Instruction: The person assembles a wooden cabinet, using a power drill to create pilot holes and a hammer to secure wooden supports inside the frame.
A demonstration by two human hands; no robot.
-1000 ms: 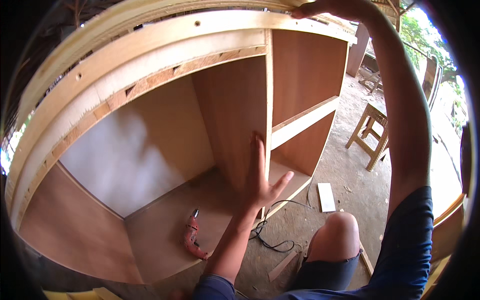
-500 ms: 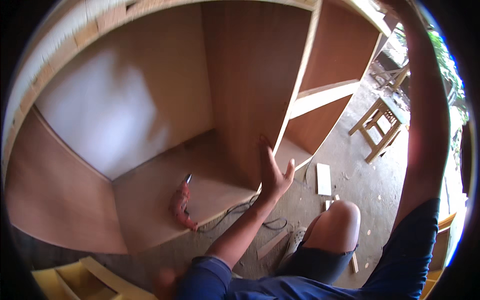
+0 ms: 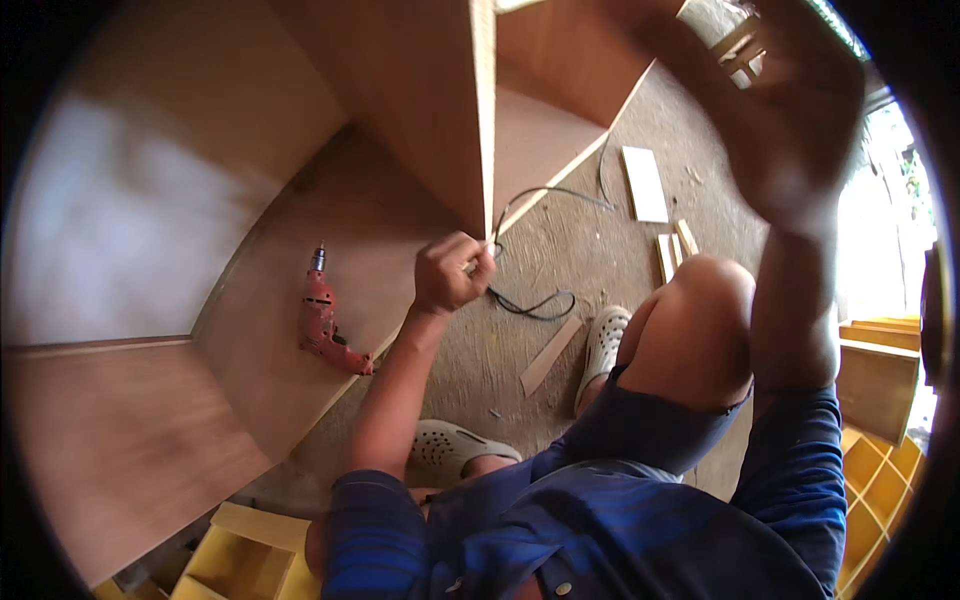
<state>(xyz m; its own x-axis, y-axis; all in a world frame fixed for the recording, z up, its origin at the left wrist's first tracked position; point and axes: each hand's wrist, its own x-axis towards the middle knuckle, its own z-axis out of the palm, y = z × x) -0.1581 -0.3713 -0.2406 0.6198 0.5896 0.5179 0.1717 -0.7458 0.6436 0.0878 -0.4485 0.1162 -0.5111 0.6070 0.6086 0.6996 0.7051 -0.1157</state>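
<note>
My left hand (image 3: 452, 272) is curled into a fist beside the lower front corner of the upright brown panel (image 3: 420, 110). Whatever its fingers may hold is hidden. High on the right, my right hand (image 3: 795, 130) is raised close to the camera, dark and smeared by motion, so its grip is unclear. A red power drill (image 3: 322, 320) with a bit in its chuck lies on the bottom board (image 3: 265, 300) of the wooden cabinet, left of my left hand. Its handle end reaches the board's front edge.
A black cable (image 3: 535, 310) loops over the concrete floor by the panel's corner. Further right lie a white board piece (image 3: 645, 185) and small wood strips (image 3: 668, 258). Yellow compartmented frames (image 3: 250, 530) stand at lower left and right. A wooden stool (image 3: 738, 52) is at the back.
My view has tipped downward. My left hand, spread against the panel's front edge before, is now closed lower down. My right hand has come down into view from above.
</note>
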